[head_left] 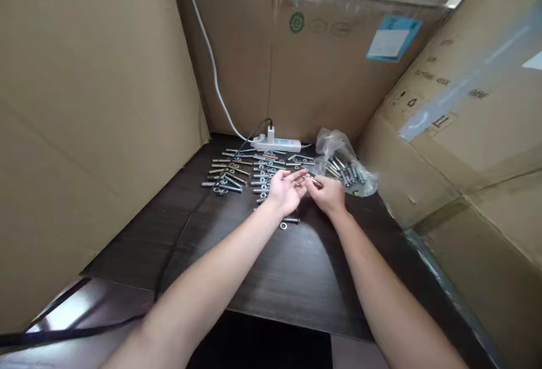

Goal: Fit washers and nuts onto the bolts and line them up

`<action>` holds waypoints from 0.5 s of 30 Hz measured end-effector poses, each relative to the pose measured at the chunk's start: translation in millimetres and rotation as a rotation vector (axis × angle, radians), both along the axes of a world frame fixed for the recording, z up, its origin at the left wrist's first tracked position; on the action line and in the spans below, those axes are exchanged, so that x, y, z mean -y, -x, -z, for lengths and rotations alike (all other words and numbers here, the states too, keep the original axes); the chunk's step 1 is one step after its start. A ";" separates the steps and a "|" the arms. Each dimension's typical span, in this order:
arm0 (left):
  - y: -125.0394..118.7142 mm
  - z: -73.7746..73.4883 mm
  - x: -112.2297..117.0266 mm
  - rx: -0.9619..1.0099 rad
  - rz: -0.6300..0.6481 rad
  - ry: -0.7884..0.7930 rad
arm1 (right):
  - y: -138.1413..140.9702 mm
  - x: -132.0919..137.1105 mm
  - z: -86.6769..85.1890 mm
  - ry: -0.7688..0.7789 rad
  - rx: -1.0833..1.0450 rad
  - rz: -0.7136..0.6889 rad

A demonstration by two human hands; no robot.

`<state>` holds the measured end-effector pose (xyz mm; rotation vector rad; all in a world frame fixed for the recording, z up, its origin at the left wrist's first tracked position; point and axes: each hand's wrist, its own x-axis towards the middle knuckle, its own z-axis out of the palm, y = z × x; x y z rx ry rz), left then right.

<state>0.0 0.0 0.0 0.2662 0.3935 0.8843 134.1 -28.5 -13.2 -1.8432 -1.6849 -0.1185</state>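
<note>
My right hand [331,195] is closed on a metal bolt [315,182], its fingers and thumb pinching the shank. The bolt's other end points left, toward my left hand [284,194]. That hand is turned partly palm up, its fingers apart and half stretched, with fingertips at the bolt's end; a small nut or washer there is too small to make out. Beneath and beyond the left hand lie rows of bolts with nuts and washers [260,183]. A single bolt [292,220] and a flat washer [283,226] rest nearer to me, below the left hand.
More bolts [231,177] lie at the left. A clear plastic bag [367,179] with loose bolts [345,170] sits at the right. Behind stands a white power strip [279,144] with a plugged-in charger. A black cable [186,225] crosses the dark table [292,278]; cardboard walls [237,64] enclose it.
</note>
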 end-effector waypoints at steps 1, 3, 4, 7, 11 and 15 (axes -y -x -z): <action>0.2 0.1 0.1 0.001 -0.003 0.001 | -0.3 -0.2 0.1 0.013 -0.003 0.002; 0.5 0.2 0.2 0.001 -0.014 0.004 | -0.6 -0.5 0.1 0.038 -0.007 0.006; 0.8 0.3 0.1 0.001 -0.022 0.007 | -0.7 -0.4 -0.1 0.051 -0.009 0.008; 2.1 0.3 -1.0 -0.002 -0.062 0.016 | -0.4 0.3 -1.4 0.089 -0.010 0.017; 3.9 0.4 -3.2 -0.017 -0.149 0.035 | 0.0 1.6 -2.9 0.100 0.003 0.027; 3.0 1.1 -4.1 -0.040 -0.198 0.049 | -0.7 2.3 -2.4 0.072 -0.013 0.012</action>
